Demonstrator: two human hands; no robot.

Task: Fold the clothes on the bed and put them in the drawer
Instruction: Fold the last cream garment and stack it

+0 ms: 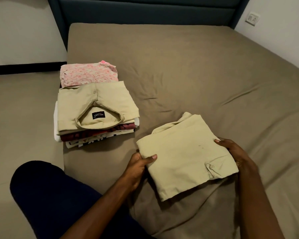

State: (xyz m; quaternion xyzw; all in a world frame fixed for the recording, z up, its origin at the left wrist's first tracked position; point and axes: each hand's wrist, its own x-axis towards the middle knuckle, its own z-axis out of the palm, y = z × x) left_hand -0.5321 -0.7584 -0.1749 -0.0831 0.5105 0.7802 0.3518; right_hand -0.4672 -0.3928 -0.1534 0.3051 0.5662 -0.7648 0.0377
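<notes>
I'm seeing dim, warm indoor light, brightest at the upper left of the frame; soft shadows, slight softness throughout, wide-angle bending at the edges.

One head-worn wide-angle camera looks forward and down over the bed [188,69], close to the hands, facing the headboard [145,11].
</notes>
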